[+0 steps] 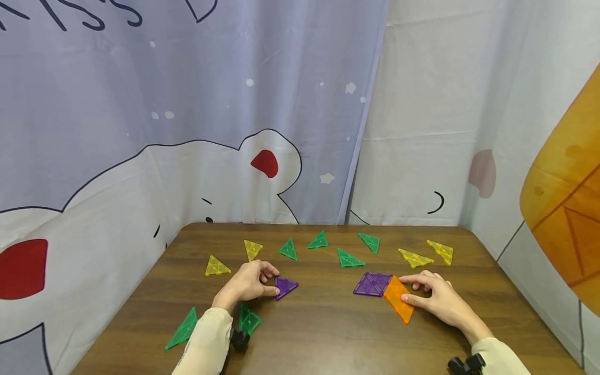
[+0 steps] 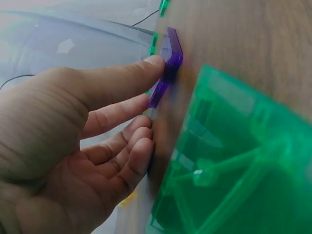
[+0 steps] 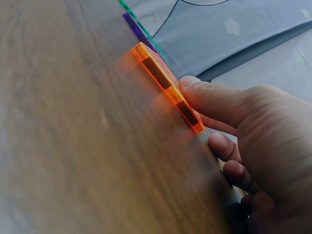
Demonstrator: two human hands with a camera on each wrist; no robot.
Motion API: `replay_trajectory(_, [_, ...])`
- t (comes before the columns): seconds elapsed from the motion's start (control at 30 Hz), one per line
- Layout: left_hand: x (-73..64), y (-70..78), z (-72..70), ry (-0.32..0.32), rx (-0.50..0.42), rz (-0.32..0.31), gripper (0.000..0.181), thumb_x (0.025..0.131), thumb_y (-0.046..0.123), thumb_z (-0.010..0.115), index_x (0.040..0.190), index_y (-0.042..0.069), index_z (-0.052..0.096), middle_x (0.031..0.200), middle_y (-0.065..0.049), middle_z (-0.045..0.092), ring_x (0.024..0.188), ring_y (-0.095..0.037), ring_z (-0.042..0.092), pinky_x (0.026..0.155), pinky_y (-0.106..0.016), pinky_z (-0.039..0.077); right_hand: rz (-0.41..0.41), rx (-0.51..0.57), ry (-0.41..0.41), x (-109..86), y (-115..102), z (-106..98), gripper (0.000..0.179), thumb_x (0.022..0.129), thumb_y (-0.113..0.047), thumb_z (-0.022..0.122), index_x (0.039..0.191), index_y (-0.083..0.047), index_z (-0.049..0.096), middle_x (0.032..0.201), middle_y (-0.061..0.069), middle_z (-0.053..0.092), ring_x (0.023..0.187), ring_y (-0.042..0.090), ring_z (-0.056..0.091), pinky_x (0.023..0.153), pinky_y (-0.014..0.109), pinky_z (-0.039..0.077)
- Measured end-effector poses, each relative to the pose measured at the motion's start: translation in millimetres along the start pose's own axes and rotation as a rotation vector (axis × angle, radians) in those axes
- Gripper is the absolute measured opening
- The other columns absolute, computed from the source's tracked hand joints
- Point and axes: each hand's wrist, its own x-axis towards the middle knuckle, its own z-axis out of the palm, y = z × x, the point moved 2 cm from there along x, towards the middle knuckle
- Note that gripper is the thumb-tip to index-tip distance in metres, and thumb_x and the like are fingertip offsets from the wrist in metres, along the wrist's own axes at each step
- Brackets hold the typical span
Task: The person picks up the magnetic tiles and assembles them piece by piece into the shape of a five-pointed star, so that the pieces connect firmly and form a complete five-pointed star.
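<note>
My left hand [image 1: 250,283] pinches a see-through purple triangular magnetic tile [image 1: 286,287] at its left corner, left of the table's middle. In the left wrist view the thumb lies on that purple triangle [image 2: 171,51], with the index finger at its other edge. On the right, my right hand [image 1: 440,302] holds an orange magnetic tile [image 1: 398,301] between thumb and index finger. The orange tile's upper left edge meets a purple four-sided piece [image 1: 372,284] lying flat. In the right wrist view the thumb presses the orange tile [image 3: 168,90] from above.
Several green triangles [image 1: 350,258] lie along the back, with yellow triangles [image 1: 217,266] to the left and more yellow ones [image 1: 415,258] to the right. Beside my left forearm lie two green tiles [image 1: 184,329]. A printed curtain [image 1: 281,104] hangs behind the wooden table [image 1: 319,338].
</note>
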Motion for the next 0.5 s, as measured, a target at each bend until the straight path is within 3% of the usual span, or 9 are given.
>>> replay_trajectory(0.5, [5.2,20.3,19.1,-0.037,0.052,0.083,0.037,0.071,0.036,0.091,0.098,0.017,0.073,0.091,0.001,0.065,0.082,-0.017,0.057,0.071,-0.027,0.047,-0.014,-0.002,0.004,-0.6,-1,0,0.039,0.084,-0.049,0.076,0.119,-0.033,0.070,0.092,-0.007,0.057,0.085,0.017,0.045,0.074,0.039,0.020])
